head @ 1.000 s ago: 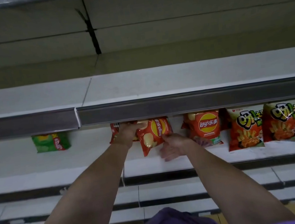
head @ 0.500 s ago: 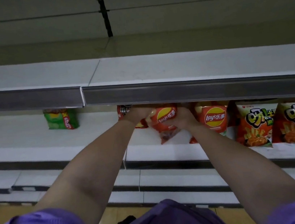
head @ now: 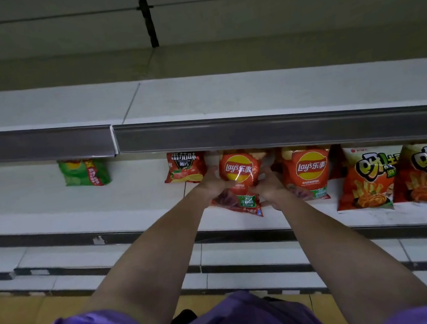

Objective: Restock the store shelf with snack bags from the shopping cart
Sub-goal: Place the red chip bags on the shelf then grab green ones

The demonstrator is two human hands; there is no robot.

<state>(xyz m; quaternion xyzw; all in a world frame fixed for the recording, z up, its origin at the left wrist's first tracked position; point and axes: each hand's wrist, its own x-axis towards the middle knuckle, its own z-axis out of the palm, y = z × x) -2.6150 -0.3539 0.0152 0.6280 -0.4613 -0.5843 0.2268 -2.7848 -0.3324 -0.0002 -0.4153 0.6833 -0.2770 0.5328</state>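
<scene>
both hands (head: pixel 211 185) now hold the lay's bag (head: pixel 239 177) upright on the shelf (head: pixel 130 201).

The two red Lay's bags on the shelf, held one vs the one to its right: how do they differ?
The held Lay's bag is gripped between the left hand and right hand; the neighbouring Lay's bag stands free. The held one leans, its bottom corner kicked right; the neighbour sits squarer. Same red pack, same logo.

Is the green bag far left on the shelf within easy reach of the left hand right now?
Probably not at once: the left hand grips the Lay's bag. The shelf toward the green bag lies bare.
</scene>
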